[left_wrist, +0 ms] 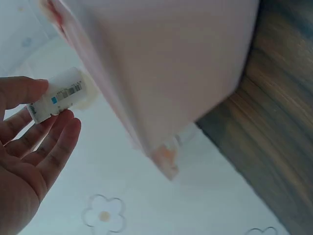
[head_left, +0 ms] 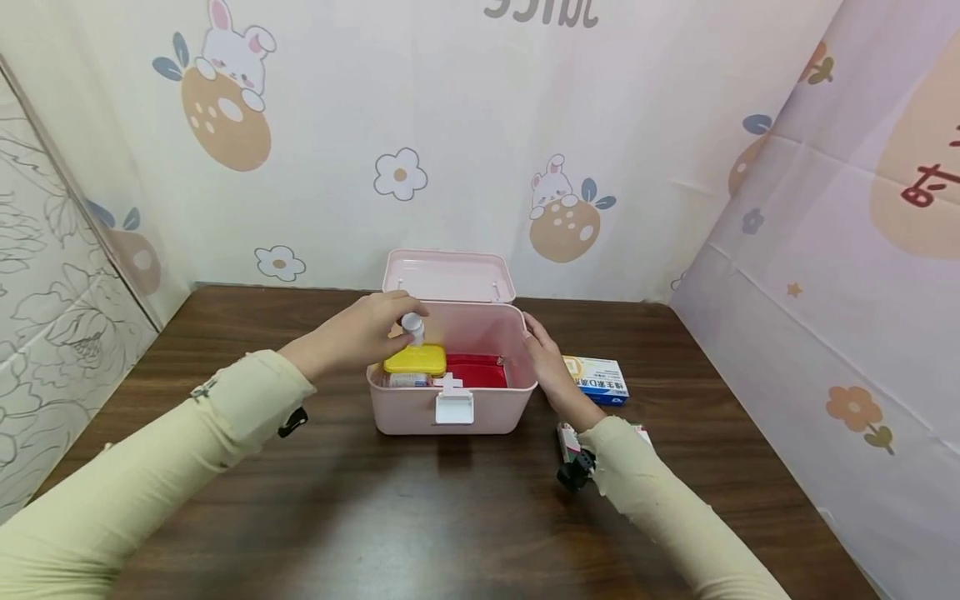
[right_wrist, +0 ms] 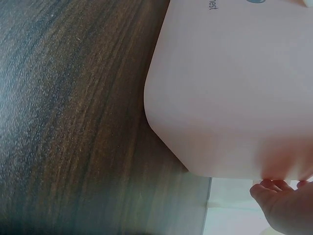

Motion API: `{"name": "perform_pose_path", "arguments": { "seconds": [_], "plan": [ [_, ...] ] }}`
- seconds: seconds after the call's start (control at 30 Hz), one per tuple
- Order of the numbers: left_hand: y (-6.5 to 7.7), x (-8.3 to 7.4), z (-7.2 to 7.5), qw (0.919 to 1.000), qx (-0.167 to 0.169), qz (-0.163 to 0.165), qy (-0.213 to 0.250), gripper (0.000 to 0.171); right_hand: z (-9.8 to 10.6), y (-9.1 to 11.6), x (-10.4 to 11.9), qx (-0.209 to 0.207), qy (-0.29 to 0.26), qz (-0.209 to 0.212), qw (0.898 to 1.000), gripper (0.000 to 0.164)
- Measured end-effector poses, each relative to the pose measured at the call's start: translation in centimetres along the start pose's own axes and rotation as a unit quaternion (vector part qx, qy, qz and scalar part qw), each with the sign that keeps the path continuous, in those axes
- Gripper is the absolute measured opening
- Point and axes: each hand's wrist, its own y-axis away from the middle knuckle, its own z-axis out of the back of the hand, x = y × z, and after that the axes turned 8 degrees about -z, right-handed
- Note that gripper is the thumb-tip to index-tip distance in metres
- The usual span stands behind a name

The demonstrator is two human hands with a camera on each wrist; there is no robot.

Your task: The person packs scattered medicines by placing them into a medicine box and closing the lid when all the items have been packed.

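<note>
A small white bottle (head_left: 413, 328) with a printed label is pinched between the thumb and fingers of my left hand (head_left: 365, 328), above the left part of a pink storage box (head_left: 408, 414). In the left wrist view the bottle (left_wrist: 58, 95) shows a barcode and a blue square. My right hand (head_left: 550, 369) grips the box's right wall near the back corner; in the right wrist view its fingertips meet the rim. Inside the box lie a yellow case (head_left: 415, 359), a red pouch (head_left: 476, 372) and a small white labelled pack (head_left: 408, 380). Its lid (head_left: 448, 276) stands raised behind.
A blue and white carton (head_left: 600, 380) lies on the brown wooden table (head_left: 337, 533), right of the box. Another carton (head_left: 567, 442) is partly hidden under my right forearm. A white latch (head_left: 454, 407) hangs on the box's front. Patterned curtains (head_left: 330, 225) border the table.
</note>
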Motion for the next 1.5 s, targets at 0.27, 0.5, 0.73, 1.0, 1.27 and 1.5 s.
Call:
{"name": "perform_pose_path", "arguments": {
  "seconds": [0.27, 0.5, 0.73, 1.0, 1.27, 1.5],
  "plan": [
    [-1.7, 2.7, -1.0, 0.9952, 0.088, 0.035, -0.024, 0.019, 0.0, 0.1, -0.1, 0.005, -0.006, -0.002, 1.000, 0.053],
    [-2.8, 3.3, -2.1, 0.9827, 0.173, 0.010, -0.065, 0.022, 0.0, 0.1, -0.2, 0.003, -0.006, 0.002, 1.000, 0.053],
    [-3.3, 3.9, -2.3, 0.9763, 0.193, -0.005, -0.098, 0.022, -0.1, 0.2, 0.0, 0.001, -0.010, 0.011, 1.000, 0.053],
    [-3.6, 4.4, -2.8, 0.9625, 0.222, -0.006, -0.155, 0.020, -0.1, 0.1, -0.1, -0.001, -0.014, 0.004, 1.000, 0.052],
    [-3.4, 4.7, -3.4, 0.9621, 0.197, -0.020, -0.187, 0.012, 0.0, 0.2, 0.0, 0.001, -0.011, 0.001, 1.000, 0.052],
    [-3.5, 4.9, -3.7, 0.9553, 0.182, -0.044, -0.229, 0.027, -0.1, 0.2, -0.1, -0.002, -0.009, 0.011, 1.000, 0.052]
  ]
}}
